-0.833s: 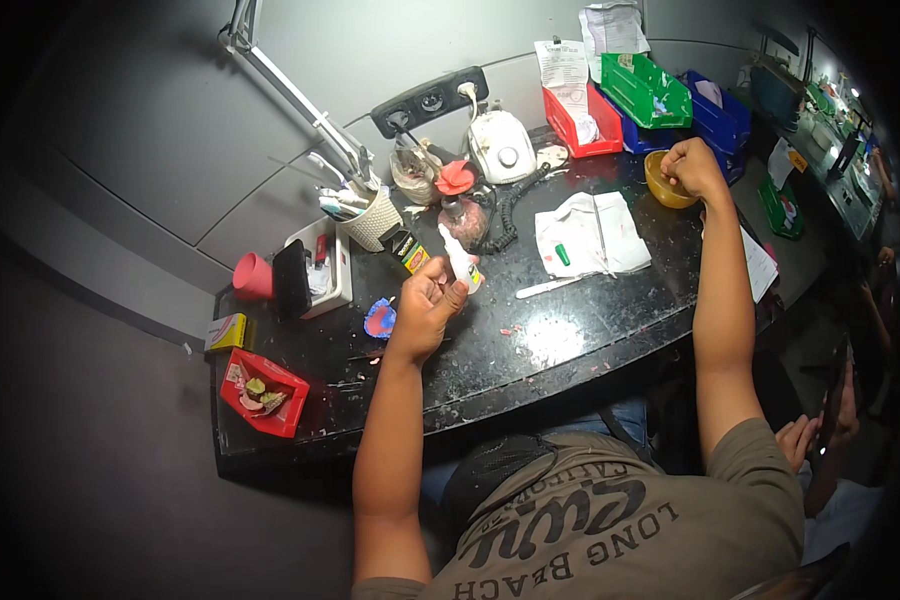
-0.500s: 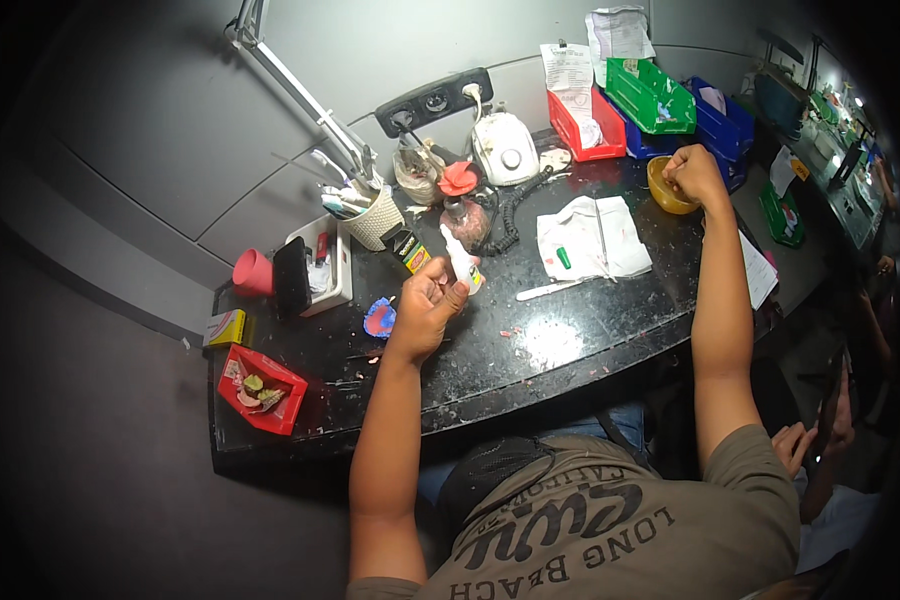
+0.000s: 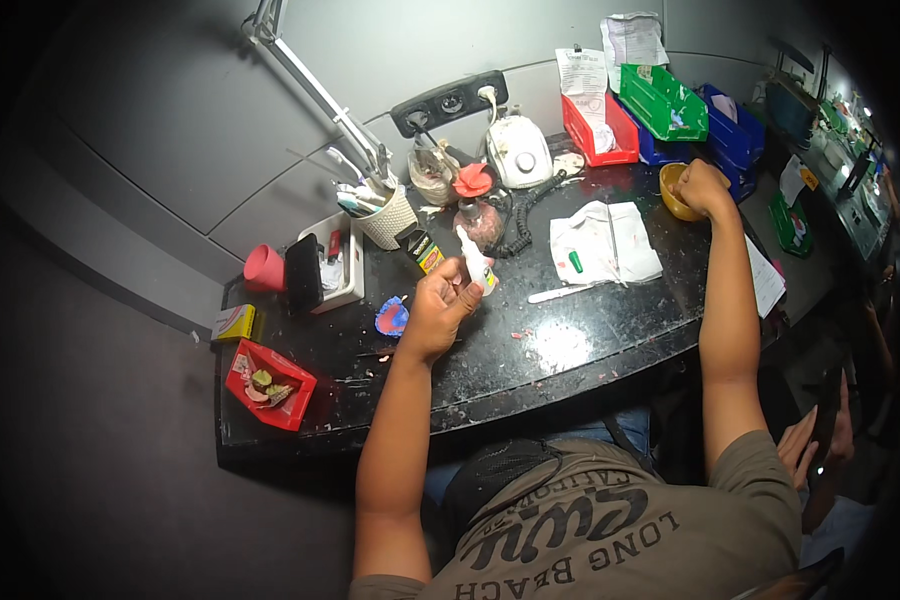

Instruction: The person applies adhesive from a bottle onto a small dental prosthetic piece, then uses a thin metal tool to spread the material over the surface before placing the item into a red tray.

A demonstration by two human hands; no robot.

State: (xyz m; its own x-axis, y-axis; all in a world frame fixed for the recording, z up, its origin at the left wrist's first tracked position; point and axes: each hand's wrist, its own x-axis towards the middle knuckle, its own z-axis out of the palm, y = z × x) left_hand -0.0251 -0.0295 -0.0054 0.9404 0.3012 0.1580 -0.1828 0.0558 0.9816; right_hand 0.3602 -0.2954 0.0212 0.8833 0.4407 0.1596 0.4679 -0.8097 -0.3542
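— Grey wall (image 3: 530, 25) behind black workbench (image 3: 490, 370), with white cloth (image 3: 635, 252) on top. Hands?

— Right hand (image 3: 705, 188) curled over yellow bowl (image 3: 673, 206), right of the cloth; fingertips hidden, cannot tell if gripping. Left hand (image 3: 438, 310), left of the cloth, grasping white bottle (image 3: 476, 262).

— Which step?

— Apparently working at the bowl while holding the bottle; probably calls for a steady left grip.

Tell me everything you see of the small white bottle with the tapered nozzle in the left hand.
The small white bottle looks like plastic, with a slender tapered nozzle and a partly visible label bearing a yellowish-green patch. It is tilted, nozzle pointing up and to the left, above the shiny black worktop. The person's bare left hand grips its body, hiding part of it. Its fill level cannot be told.
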